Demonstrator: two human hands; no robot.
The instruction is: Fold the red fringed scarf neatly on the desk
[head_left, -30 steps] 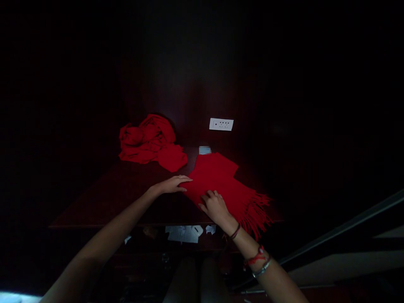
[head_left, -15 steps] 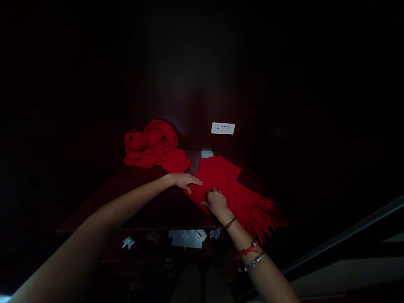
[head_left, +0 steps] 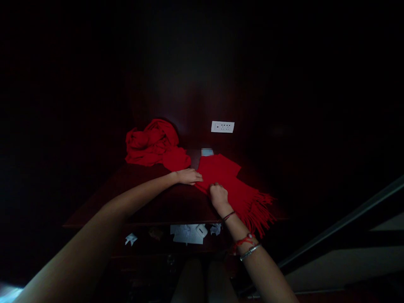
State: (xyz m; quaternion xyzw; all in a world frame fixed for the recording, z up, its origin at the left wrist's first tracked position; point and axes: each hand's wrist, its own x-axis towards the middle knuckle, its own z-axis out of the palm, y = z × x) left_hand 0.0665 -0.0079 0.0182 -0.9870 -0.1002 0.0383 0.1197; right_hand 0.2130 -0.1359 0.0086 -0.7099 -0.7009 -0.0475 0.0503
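Note:
A red scarf (head_left: 232, 179) with a fringe at its near right end lies folded on the dark table. My left hand (head_left: 188, 176) is at its left edge, fingers together and closed on the cloth, with the thumb out of sight. Close by on the right, my right hand (head_left: 218, 195) is curled shut on the scarf's near edge; its fingertips are hidden. A second heap of red cloth (head_left: 151, 143) lies crumpled at the back left, apart from both hands.
On the wall behind is a white socket panel (head_left: 222, 126). A small pale blurred item (head_left: 207, 152) sits behind the scarf. Below the tabletop's front edge (head_left: 142, 224), papers (head_left: 186, 235), a white object (head_left: 201, 230) and crumpled tissue (head_left: 131, 239) lie on a lower surface.
The scarf's near left edge has been drawn inward and turned over. My left hand's fingers have closed at the edge, and my right hand has moved slightly up and curled tighter.

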